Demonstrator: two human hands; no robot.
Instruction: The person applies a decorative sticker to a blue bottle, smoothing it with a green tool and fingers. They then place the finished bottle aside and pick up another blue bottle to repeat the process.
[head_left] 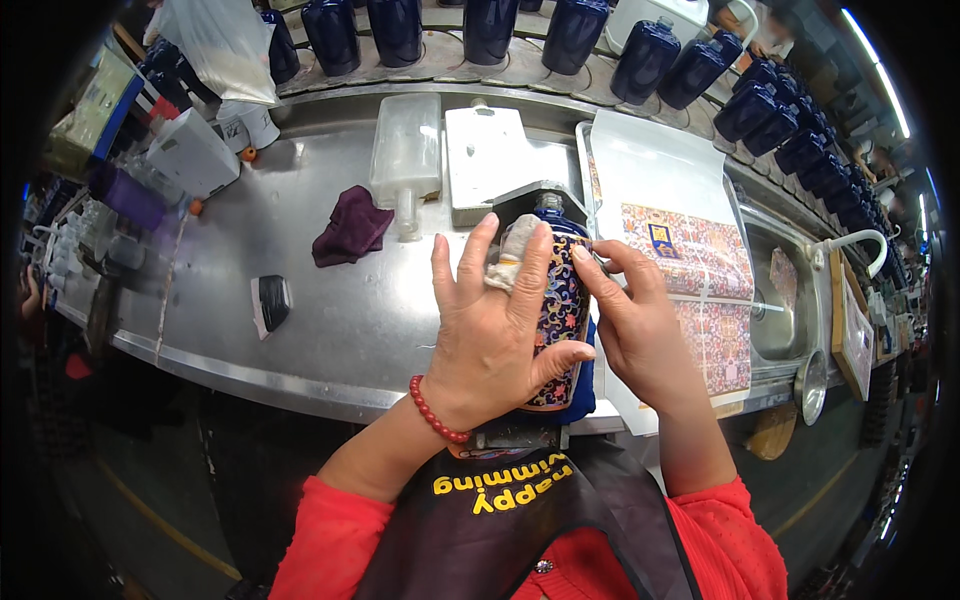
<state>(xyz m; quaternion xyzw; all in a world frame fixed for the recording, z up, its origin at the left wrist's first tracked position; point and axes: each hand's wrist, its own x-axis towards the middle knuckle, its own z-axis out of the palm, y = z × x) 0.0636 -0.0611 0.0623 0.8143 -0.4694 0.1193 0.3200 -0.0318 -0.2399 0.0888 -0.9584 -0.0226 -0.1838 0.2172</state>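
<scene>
A dark blue bottle (550, 204) lies in front of me, its clear-threaded neck pointing away, in a metal holder (532, 190). A colourful floral label (563, 310) covers its upper face. My left hand (490, 325) rests over the bottle's left side with fingers spread. One of its fingers is wrapped in whitish cloth (514, 250). My right hand (640, 320) grips the bottle's right edge near the shoulder, thumb and fingers bent close together against the label's side. Under the bottle's lower end, blue cloth (578, 402) shows.
Printed floral label sheets (690, 260) lie to the right, before a sink (780, 290). A purple cloth (352, 226), a clear bottle (408, 150), a white box (480, 150) and a black-and-white scraper-like piece (271, 303) sit on the metal table (230, 260). Several blue bottles (490, 30) line the conveyor behind.
</scene>
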